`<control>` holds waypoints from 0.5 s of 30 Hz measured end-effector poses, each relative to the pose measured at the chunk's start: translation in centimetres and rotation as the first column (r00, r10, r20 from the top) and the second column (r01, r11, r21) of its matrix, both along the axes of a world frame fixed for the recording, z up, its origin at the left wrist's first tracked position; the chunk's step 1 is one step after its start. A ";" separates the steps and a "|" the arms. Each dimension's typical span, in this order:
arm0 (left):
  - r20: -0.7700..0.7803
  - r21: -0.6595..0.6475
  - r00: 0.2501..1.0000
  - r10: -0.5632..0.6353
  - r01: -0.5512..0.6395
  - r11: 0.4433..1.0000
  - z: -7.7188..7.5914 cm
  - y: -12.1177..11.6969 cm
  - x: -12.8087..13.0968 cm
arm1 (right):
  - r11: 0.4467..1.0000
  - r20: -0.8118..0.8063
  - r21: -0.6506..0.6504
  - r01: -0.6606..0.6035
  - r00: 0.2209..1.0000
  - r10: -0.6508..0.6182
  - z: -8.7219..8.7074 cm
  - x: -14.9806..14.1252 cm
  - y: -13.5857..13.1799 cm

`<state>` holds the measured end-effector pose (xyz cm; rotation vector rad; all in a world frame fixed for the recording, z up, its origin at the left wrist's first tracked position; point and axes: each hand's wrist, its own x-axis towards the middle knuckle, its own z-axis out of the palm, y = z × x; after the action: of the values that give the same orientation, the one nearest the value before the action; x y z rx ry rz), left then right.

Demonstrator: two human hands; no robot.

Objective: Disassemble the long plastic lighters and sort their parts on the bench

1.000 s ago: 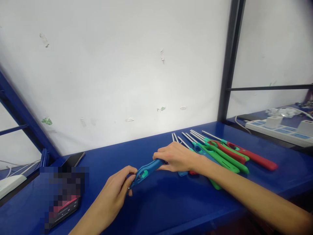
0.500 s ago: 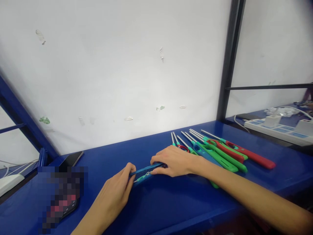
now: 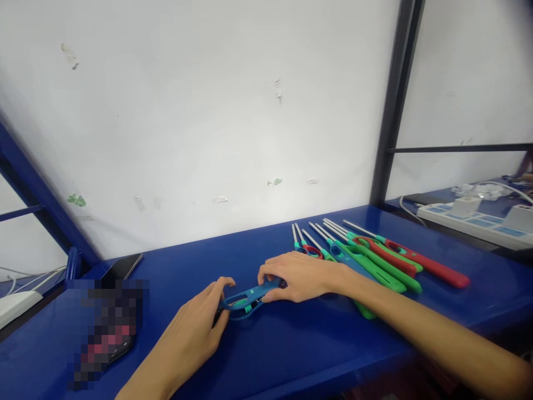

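Observation:
Between my hands, just over the blue table [image 3: 250, 355], is a blue utility lighter [image 3: 253, 297] with turquoise inner parts. Its casing looks like two shells slightly apart. My left hand [image 3: 200, 316] pinches the trigger-loop end between thumb and fingers. The other end is gripped by my right hand [image 3: 303, 275], with fingers above and thumb below. The metal tube cannot be seen, and my fingers cover both ends. Just beyond my right hand lie several red, green and blue utility lighters, among them a red one [image 3: 433, 269] and a green one [image 3: 375, 271], their metal tubes pointing at the wall.
A white wall [image 3: 187, 122] rises behind the table. At the left lie a dark phone [image 3: 128, 265] and a pixelated dark object [image 3: 108, 328]. A blue post [image 3: 45, 194] and a black post [image 3: 387, 122] flank the table. Past the right edge is a white power strip [image 3: 483, 225].
The blue lighter has been turned, so its broad face and trigger loop now show instead of the narrow gap with the inner parts. Both hands keep their hold almost in place.

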<state>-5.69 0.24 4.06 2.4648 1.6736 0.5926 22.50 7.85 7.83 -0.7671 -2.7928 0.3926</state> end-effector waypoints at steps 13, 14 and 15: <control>-0.036 0.026 0.997 0.071 -0.071 0.997 -0.6 -0.1 -0.1 | 0.988 -0.109 0.005 0.153 0.982 -0.151 0.9 0.6 0.7; -0.028 0.039 0.995 0.094 -0.092 0.995 -0.6 -0.2 0.0 | 0.984 -0.132 0.013 0.176 0.976 -0.173 0.8 0.6 0.8; -0.018 0.055 0.993 0.119 -0.118 0.992 -0.5 -0.2 0.1 | 0.979 -0.157 0.023 0.203 0.968 -0.197 0.6 0.5 0.9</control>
<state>-5.56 0.00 3.59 2.4285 1.8462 0.6349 23.02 8.71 8.48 -0.9563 -2.5430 0.3444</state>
